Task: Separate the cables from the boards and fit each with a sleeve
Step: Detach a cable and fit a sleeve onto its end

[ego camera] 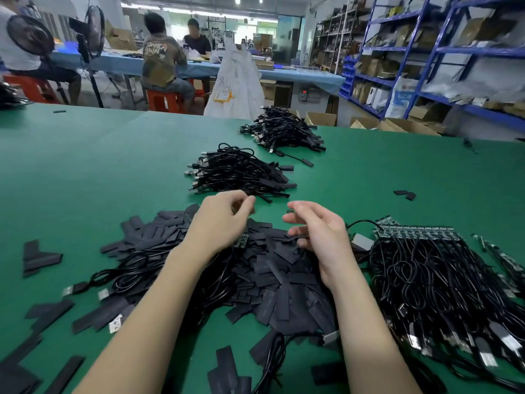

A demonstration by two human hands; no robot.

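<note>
My left hand (pixel 223 220) hovers over a heap of flat black sleeves (pixel 267 268), its fingers loosely curled and holding nothing. Its fingertips are close to the near edge of a pile of sleeved cables (pixel 238 172). My right hand (pixel 318 234) hangs beside it with relaxed fingers, the lower ones near the sleeves; I see nothing in it. A small circuit board (pixel 242 240) with its cable lies on the heap under my left wrist. To the right lies a panel of joined boards (pixel 414 232) with several black USB cables (pixel 431 282) attached.
A second pile of sleeved cables (pixel 284 129) sits farther back on the green table (pixel 85 166). Loose sleeves (pixel 37 257) and USB cables (pixel 85 287) lie at the left. People sit at a blue bench behind; blue shelving stands at the right.
</note>
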